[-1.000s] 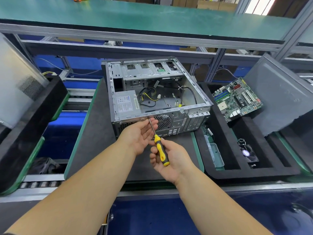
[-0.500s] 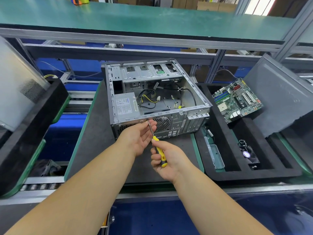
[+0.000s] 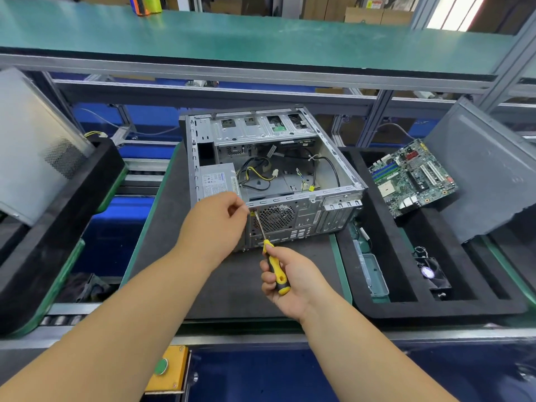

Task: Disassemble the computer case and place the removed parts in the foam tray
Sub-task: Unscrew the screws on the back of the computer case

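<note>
The case [image 3: 272, 175] lies open on its side on a dark mat [image 3: 162, 227] in the middle of the worktop, rear panel facing near. Inside, the power supply [image 3: 216, 181] sits at the near left corner, with loose cables [image 3: 258, 177] to its right.

The right hand [image 3: 290, 278] grips the yellow-and-black handle of a screwdriver [image 3: 274, 268], fingers curled round it. The shaft slants up and left, its tip at the rear panel just left of the fan grille [image 3: 275, 217].

The left hand [image 3: 216, 227] is at the near left top edge of the case, thumb and fingertips pinched together by the screwdriver tip; whether they hold anything I cannot tell.

To the right, touching the mat, is the black foam tray [image 3: 377, 309]. A motherboard [image 3: 412, 177] leans at its far end, a side panel [image 3: 481, 175] rests tilted across its right side, a small fan [image 3: 432, 275] lies in a near slot, and a clear plastic part [image 3: 374, 274] lies in the left slot.
</note>
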Tool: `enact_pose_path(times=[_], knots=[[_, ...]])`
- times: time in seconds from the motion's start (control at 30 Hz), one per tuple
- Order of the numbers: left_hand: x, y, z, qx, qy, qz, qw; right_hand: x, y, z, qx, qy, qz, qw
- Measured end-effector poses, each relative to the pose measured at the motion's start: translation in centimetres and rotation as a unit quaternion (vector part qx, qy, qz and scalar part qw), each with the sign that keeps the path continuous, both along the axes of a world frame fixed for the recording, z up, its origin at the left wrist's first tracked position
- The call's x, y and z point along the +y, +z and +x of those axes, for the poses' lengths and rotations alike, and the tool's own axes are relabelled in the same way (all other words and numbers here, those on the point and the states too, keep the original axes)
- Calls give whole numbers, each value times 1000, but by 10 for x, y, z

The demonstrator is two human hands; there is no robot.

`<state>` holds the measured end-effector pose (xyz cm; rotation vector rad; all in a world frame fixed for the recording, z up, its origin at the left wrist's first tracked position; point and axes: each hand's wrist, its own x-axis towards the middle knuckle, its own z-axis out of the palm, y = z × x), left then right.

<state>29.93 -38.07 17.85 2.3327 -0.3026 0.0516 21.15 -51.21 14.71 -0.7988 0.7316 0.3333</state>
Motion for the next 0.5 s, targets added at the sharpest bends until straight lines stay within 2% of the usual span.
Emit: enact_pose_path(times=[0.07, 0.13, 0.3, 0.5], knots=[[1, 7, 8, -76, -42, 5, 996, 0, -1, 0, 2, 4, -5, 1000], [-2, 10, 19, -98, -92, 22, 991, 0, 0, 0, 2, 8, -14, 1000], [-8, 2, 35, -50, -163, 148, 974, -1, 2, 0, 4, 12, -34, 999], [-7, -6, 37, -78, -147, 171, 971, -4, 1, 0, 2, 15, -41, 999]])
